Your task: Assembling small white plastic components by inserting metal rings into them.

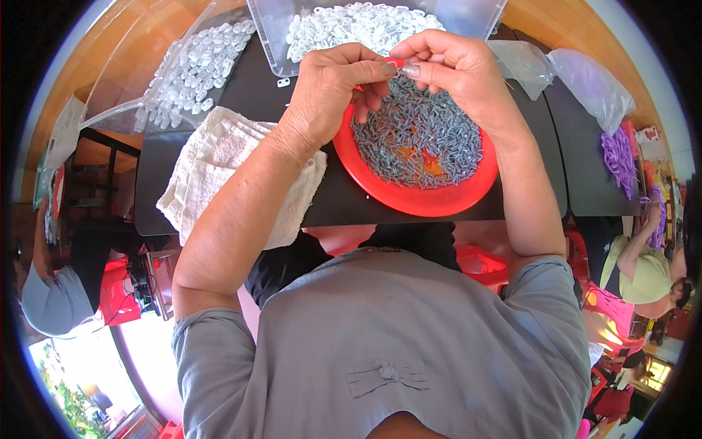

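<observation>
Above the far rim of a red plastic bowl (409, 203), my two hands meet fingertip to fingertip. My left hand (342, 79) is closed in a pinch, thumb against forefinger, with the other fingers curled below. Thumb and forefinger of my right hand (452, 69) pinch right beside it. Whatever they hold between them is too small and covered to name. Under the hands, the bowl holds a heap of small grey screws (420, 132). Just beyond is a clear plastic bin (272, 45) full of small white plastic pieces (358, 28).
A folded cream towel (219, 157) lies left of the bowl on the dark table (338, 208). Farther left, clear plastic holds more white pieces (201, 62). Clear plastic bags (594, 84) and purple strips (619, 162) lie right. Other people sit at both sides.
</observation>
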Demonstrator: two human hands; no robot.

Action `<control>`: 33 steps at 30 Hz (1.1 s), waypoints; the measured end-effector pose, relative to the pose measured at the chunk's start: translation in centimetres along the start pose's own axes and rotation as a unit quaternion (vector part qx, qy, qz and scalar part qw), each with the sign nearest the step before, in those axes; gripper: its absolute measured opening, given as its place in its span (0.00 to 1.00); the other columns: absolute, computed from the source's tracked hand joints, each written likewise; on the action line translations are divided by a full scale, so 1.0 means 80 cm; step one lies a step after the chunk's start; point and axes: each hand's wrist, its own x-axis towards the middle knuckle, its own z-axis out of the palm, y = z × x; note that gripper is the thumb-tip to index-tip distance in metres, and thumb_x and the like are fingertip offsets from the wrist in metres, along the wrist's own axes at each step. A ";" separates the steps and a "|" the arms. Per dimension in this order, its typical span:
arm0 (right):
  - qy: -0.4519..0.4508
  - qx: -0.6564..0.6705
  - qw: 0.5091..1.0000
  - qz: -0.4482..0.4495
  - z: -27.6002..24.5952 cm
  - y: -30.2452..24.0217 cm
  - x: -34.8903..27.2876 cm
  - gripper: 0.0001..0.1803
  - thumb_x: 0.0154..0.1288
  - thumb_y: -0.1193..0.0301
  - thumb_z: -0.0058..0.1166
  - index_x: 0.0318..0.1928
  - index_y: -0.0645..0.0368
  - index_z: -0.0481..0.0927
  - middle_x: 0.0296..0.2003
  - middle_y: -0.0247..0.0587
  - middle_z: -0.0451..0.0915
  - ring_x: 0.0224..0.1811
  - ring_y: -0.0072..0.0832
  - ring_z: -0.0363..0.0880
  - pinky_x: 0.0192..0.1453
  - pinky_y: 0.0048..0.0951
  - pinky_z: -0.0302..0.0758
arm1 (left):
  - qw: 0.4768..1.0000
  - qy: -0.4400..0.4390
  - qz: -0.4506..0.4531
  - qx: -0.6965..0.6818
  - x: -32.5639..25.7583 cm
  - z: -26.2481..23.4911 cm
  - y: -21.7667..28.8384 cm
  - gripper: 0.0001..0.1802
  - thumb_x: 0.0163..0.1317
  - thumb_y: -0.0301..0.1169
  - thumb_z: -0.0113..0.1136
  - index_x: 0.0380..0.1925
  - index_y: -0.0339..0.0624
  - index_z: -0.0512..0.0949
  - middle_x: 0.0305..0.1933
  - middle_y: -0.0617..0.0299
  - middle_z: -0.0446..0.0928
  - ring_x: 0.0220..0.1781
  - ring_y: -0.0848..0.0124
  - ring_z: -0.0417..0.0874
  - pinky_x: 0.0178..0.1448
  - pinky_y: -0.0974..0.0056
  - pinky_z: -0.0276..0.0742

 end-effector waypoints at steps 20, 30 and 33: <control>0.069 0.017 0.996 -0.045 0.016 -0.005 -0.003 0.10 0.60 0.77 0.54 0.41 0.61 0.84 0.29 0.29 0.81 0.28 0.14 0.71 0.34 0.17 0.69 | 1.000 0.010 0.003 -0.023 0.000 0.002 -0.004 0.09 0.63 0.31 0.61 0.33 0.34 0.79 0.26 0.60 0.77 0.22 0.74 0.75 0.23 0.72 0.68; 0.138 -0.021 0.980 -0.139 0.030 -0.004 -0.006 0.07 0.61 0.81 0.53 0.40 0.62 0.80 0.31 0.29 0.81 0.29 0.13 0.74 0.32 0.16 0.71 | 0.997 0.029 -0.008 -0.066 -0.006 0.012 -0.004 0.09 0.61 0.29 0.63 0.30 0.33 0.78 0.24 0.61 0.78 0.21 0.76 0.76 0.22 0.72 0.70; 0.151 -0.037 0.977 -0.143 0.036 -0.005 -0.009 0.07 0.61 0.84 0.52 0.39 0.63 0.78 0.32 0.29 0.81 0.31 0.13 0.76 0.33 0.17 0.72 | 0.996 0.037 -0.003 -0.080 -0.007 0.016 -0.006 0.08 0.62 0.28 0.62 0.31 0.32 0.78 0.24 0.61 0.78 0.21 0.76 0.76 0.22 0.72 0.70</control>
